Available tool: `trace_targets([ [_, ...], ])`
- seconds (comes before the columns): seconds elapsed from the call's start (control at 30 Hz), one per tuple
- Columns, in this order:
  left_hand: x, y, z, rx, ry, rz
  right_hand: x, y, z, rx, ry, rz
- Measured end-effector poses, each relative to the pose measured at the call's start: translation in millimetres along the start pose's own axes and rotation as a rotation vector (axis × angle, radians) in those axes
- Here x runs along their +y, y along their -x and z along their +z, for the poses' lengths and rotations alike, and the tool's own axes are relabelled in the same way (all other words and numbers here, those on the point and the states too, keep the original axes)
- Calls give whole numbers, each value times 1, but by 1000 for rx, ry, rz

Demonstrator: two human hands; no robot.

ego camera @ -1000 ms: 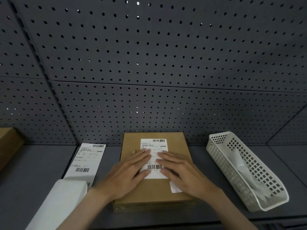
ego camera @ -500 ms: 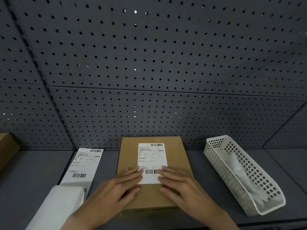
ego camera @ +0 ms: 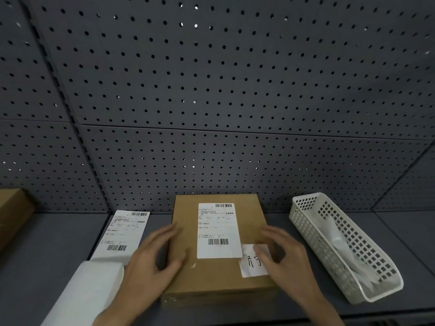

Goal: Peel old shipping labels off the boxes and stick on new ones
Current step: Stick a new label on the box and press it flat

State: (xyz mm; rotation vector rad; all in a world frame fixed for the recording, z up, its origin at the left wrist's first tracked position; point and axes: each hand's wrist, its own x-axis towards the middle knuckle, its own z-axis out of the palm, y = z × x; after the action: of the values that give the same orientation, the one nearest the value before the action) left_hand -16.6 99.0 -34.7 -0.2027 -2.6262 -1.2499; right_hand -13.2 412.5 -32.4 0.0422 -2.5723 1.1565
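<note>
Two hands (ego camera: 219, 262) spread, flanking labelled box (ego camera: 211, 276)

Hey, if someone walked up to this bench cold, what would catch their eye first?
Probably the white shipping label stuck flat on the brown cardboard box at centre, with the left hand and right hand spread at its two sides. Next, the white plastic basket lying to the right, and a loose label sheet to the left.

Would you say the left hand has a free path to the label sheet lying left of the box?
Probably yes. The left hand rests at the box's left edge, holding nothing, and the label sheet lies flat just beside it with only bare shelf between; the white roll sits nearer, not across the way.
</note>
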Motion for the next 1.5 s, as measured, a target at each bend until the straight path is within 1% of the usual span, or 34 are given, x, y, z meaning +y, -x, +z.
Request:
trace_targets([
  [0.07, 6, -4, 6, 36, 230, -266, -5, -5, -2, -18, -156, 248],
  [0.13, 7, -6, 13, -10, 522, -528, -10, -9, 1, -67, -327, 470],
  [0.17, 7, -7, 17, -25, 643, -611, -12, -9, 4, -87, -385, 541],
  [0.2, 6, -7, 21, -31, 716, -660, -14, -8, 7, -105, -433, 597],
  [0.23, 7, -6, 25, -48, 738, -677, -17, -7, 8, -124, -475, 643],
  [0.43, 13, -4, 30, -55, 718, -670, -26, 0, 9, -179, -634, 780],
  [0.57, 15, -4, 28, -68, 726, -643, -32, 3, 9, -176, -644, 771],
  [0.73, 13, -8, 18, -43, 723, -590, -47, 1, 8, -131, -655, 682],
  [0.93, 22, -7, -22, 49, 724, -470, -80, -1, 10, -127, -686, 554],
  [1.03, 20, 0, -48, 139, 704, -460, -99, -4, 21, -153, -699, 498],
  [1.23, 12, 33, -92, 373, 599, -461, -132, -14, 54, -310, -716, 395],
  [1.37, 8, 66, -114, 540, 535, -498, -153, -20, 78, -466, -735, 314],
  [1.5, 5, 109, -132, 715, 519, -532, -179, -15, 107, -630, -738, 236],
])
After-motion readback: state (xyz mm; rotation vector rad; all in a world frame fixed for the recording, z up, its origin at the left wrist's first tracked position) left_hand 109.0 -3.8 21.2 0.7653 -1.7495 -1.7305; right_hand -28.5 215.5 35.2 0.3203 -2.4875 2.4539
